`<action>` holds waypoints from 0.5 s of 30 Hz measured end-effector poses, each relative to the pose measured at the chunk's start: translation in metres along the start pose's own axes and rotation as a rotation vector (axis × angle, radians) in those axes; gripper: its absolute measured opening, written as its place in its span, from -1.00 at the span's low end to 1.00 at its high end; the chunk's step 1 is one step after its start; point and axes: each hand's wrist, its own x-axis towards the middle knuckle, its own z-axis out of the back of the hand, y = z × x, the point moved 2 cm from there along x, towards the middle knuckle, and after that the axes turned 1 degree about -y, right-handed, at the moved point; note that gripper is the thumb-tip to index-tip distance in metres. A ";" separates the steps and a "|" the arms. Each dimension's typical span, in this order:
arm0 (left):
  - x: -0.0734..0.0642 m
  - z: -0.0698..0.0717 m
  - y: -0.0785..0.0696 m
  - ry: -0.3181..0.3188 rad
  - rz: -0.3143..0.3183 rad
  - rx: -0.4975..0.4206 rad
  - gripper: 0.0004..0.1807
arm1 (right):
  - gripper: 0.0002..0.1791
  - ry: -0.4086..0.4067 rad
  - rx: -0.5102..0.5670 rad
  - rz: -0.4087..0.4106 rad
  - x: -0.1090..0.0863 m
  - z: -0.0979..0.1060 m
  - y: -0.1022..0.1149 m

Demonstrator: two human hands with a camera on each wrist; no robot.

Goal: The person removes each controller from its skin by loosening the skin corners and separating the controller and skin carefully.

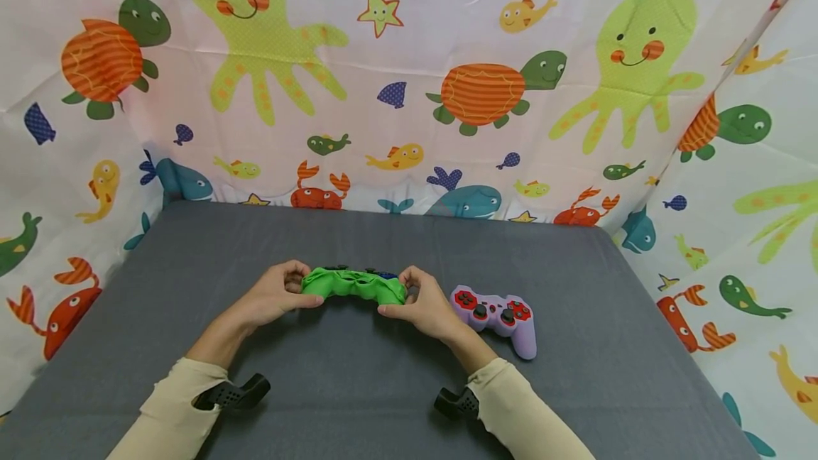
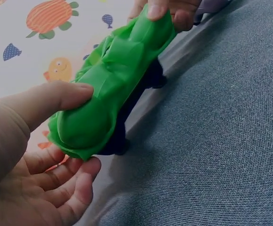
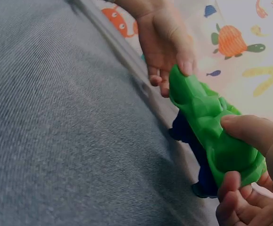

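A dark blue game controller [image 3: 203, 175] is partly wrapped in a crumpled green rubbery cover [image 1: 351, 284], raised over the grey table. In the head view my left hand [image 1: 276, 295] pinches its left end. The left wrist view shows that thumb on the green cover [image 2: 98, 101], fingers beneath it. My right hand [image 1: 427, 306] grips the right end, its thumb pressing the green cover [image 3: 211, 122] in the right wrist view. Dark thumbsticks stick out on the controller's uncovered side. Just right of my right hand lies a light purple controller [image 1: 495, 312] with red buttons and black thumbsticks.
The grey cloth-covered table [image 1: 358, 396] spreads below and around both hands. Behind it hangs a white curtain [image 1: 409, 48] printed with sea animals, which also covers both sides. A black wrist mount [image 1: 233, 393] sits on the left sleeve, another [image 1: 456, 403] on the right.
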 end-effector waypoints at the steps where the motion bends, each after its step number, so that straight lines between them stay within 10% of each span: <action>1: 0.000 0.000 0.001 -0.007 -0.003 0.007 -0.43 | -0.51 0.017 -0.002 0.005 0.000 0.000 -0.001; 15: 0.004 0.000 0.007 -0.106 -0.078 0.089 -0.42 | 0.02 0.139 -0.312 0.135 -0.004 -0.003 -0.003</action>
